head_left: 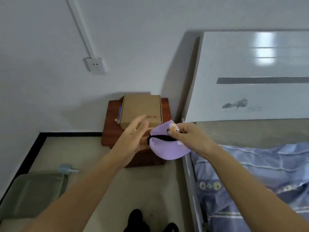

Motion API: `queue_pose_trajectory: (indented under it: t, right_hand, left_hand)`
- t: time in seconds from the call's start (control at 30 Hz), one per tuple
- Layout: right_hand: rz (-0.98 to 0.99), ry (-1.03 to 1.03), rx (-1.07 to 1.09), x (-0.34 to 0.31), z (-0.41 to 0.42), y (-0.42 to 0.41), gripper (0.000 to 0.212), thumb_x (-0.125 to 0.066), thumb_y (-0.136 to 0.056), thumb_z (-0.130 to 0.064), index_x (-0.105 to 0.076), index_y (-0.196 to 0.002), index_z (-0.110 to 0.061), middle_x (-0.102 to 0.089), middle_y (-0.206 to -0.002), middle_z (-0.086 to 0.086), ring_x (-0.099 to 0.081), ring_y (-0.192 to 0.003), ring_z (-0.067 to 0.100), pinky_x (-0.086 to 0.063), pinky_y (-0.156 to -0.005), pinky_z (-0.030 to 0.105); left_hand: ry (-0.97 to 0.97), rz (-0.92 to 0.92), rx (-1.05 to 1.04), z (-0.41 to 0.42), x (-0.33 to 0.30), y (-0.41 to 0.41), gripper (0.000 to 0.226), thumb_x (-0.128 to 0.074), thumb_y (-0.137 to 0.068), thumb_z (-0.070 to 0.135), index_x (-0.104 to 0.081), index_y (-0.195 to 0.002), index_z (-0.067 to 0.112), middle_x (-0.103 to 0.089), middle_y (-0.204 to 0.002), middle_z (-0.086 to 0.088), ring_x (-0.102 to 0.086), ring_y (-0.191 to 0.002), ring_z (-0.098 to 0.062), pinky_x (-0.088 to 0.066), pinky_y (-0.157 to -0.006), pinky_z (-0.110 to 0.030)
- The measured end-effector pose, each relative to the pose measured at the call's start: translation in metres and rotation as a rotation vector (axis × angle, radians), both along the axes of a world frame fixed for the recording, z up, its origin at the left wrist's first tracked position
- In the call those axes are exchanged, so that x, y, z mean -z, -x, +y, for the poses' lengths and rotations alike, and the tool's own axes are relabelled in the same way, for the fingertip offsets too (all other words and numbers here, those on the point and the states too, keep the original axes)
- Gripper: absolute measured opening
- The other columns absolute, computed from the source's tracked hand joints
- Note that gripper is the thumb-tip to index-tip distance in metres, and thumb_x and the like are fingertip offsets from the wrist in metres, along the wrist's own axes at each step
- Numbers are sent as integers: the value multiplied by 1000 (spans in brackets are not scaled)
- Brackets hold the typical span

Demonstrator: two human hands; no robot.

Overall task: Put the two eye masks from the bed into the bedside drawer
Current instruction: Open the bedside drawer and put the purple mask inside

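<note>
Right hand (189, 138) is pinching the purple eye mask (167, 144) at its top edge, thumb and fingers closed on the fabric, centre of frame. The mask is hanging in the air in front of the bedside cabinet (138, 134), just left of the bed's edge. It looks folded, or may be two masks stacked; can't tell which. A black strap or trim is running across the middle, and cartoon prints are showing near the grip and at lower right.

Left hand (133, 136) is sitting just left of the mask, fingers spread wide and holding nothing. Its fingertips are near or touching the mask's left end; contact is unclear because of blur.

Cardboard box (141, 111) is resting on top of the cabinet, behind both hands. No open drawer is showing; the cabinet front is mostly hidden by the hands and mask.

Bed (250, 173) with its blue striped cover is filling the lower right, white headboard (250, 77) upper right. Wall socket (95, 65) upper left. Grey cushion (31, 193) lower left on the floor.
</note>
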State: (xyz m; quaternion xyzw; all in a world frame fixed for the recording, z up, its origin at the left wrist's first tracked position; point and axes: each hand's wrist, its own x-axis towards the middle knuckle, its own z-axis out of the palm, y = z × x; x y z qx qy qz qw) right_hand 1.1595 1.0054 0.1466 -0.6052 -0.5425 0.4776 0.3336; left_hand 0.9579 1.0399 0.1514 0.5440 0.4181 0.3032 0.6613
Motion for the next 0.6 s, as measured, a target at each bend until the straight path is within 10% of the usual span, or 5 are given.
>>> queue_pose_trajectory:
  t: [0.27, 0.5, 0.6]
  right_hand:
    - [185, 301, 113, 115, 7, 52, 26, -57, -91, -28, -68, -95, -5, -64, -85, 9, -54, -76, 14, -44, -66, 24]
    - [75, 591, 23, 235, 24, 84, 26, -47, -95, -37, -64, -89, -18, -62, -83, 0, -56, -82, 18, -43, -71, 29]
    - [-144, 630, 125, 287, 49, 73, 30, -39, -98, -36, -60, -101, -14, -63, -94, 6, -56, -86, 20, -44, -70, 28]
  left_hand:
    - [514, 67, 30, 10, 124, 38, 27, -52, -88, 0, -73, -89, 17, -76, -86, 2, -71, -78, -9, -59, -70, -22]
    - [872, 232, 153, 41, 242, 86, 27, -53, -90, 6, -57, -117, 12, -68, -98, -4, -64, -88, -16, -50, -88, -29]
    - [880, 316, -102, 76, 288, 99, 40, -50, -93, 8, -42, -132, 12, -64, -115, -12, -63, -94, -21, -48, -80, -29]
